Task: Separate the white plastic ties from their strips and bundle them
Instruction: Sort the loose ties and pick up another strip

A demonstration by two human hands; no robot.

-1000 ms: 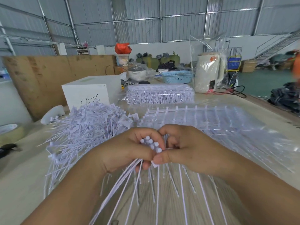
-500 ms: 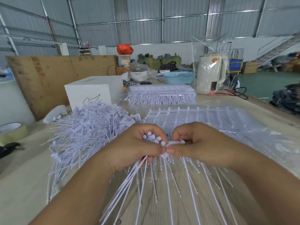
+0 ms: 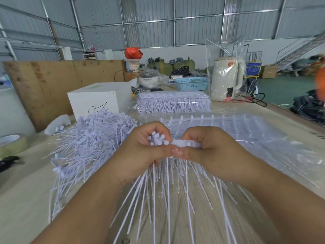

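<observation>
Above worktop [image 3: 31,199]: left hand [image 3: 140,154] grips loose ties [image 3: 157,139], right hand [image 3: 209,150] pinches strip [image 3: 184,143]. Risk: gathered ties slipping and scattering if left grip loosens during snapping.

Tabletop [image 3: 26,199]: loose ties [image 3: 91,143] left of my hands; bagged strips [image 3: 246,138] behind them; box [image 3: 98,101] behind ties; basket [image 3: 192,83] farther back.

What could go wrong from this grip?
1. The left hand holds many loose ties by their heads; the tails fan out below, so some may slip out.
2. The right hand pinches the strip close to the bundle; a tug might scatter ties onto the pile.
</observation>
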